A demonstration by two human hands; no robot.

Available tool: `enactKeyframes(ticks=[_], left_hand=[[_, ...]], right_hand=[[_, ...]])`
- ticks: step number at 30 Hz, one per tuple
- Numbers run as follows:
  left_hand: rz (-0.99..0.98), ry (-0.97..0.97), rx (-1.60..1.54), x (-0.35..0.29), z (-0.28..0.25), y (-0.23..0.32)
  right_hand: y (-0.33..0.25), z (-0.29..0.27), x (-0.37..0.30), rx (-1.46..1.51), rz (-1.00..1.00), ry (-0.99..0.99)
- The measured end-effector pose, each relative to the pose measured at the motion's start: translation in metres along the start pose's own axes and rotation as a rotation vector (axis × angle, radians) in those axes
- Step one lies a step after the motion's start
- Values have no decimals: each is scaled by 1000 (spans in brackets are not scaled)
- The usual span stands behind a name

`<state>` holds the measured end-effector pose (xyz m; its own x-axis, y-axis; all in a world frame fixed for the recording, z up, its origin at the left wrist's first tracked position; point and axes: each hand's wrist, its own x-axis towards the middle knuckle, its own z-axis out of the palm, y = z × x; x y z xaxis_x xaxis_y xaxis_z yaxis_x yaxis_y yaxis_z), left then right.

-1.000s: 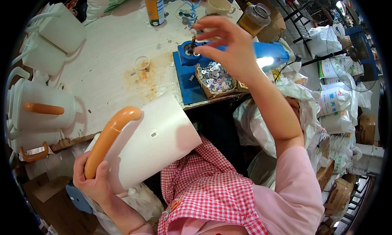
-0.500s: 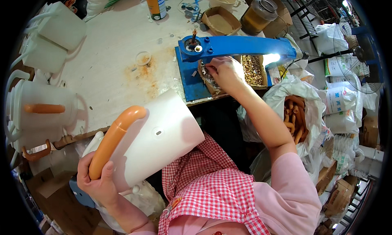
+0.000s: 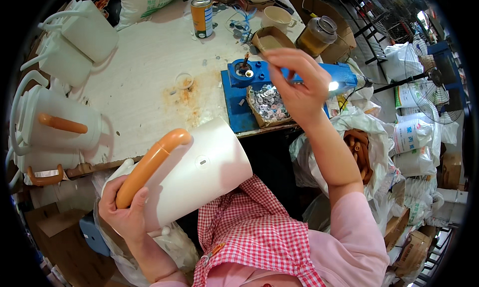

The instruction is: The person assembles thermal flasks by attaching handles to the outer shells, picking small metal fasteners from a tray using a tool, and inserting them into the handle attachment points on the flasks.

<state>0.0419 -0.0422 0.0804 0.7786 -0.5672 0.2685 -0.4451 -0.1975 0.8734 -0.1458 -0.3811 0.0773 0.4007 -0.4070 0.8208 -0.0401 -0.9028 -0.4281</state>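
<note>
My left hand (image 3: 123, 209) is wrapped round the lower end of an orange-brown curved handle (image 3: 152, 170) on a white plastic bucket (image 3: 209, 172). The bucket lies tilted over my lap, its wall toward me showing a small slotted hole. Raised over the long blue arm of a bench machine (image 3: 259, 73), my right hand (image 3: 302, 85) has thumb and fingers pinched together. Whatever is between the fingertips is too small to make out. Below that hand, a cardboard box of small metal washers (image 3: 269, 102) sits beneath the machine arm, on its blue base.
White buckets (image 3: 62, 115) with handles stand at the table's left. Farther back are a spray can (image 3: 201, 17), a cardboard tray (image 3: 272, 39), a cup (image 3: 277, 17) and a jar of yellowish liquid (image 3: 317, 35). To the right are a sack of orange-brown handles (image 3: 357, 155) and a fan (image 3: 434, 77).
My right hand has come up out of the washer box and now hovers above the blue machine arm, fingers pinched. My left hand keeps its grip on the handle. The view has shifted slightly.
</note>
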Motion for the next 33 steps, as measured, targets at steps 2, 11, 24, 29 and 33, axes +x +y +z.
enactKeyframes(ticks=[2,11,24,29,33], left_hand=[[14,-29,56,1,1,-1],[17,4,35,1,0,3],[272,111,208,53,-25,36],[289,116,9,121,59,70],[362,14,1,147,104,74]], right_hand=[[6,12,15,17,-63,-27],[27,19,12,-307,-395,-125],[-49,19,-49,1105,813,-633],[-27,18,-35,1080,826,-220],[5,9,-36,1027,816,-111]])
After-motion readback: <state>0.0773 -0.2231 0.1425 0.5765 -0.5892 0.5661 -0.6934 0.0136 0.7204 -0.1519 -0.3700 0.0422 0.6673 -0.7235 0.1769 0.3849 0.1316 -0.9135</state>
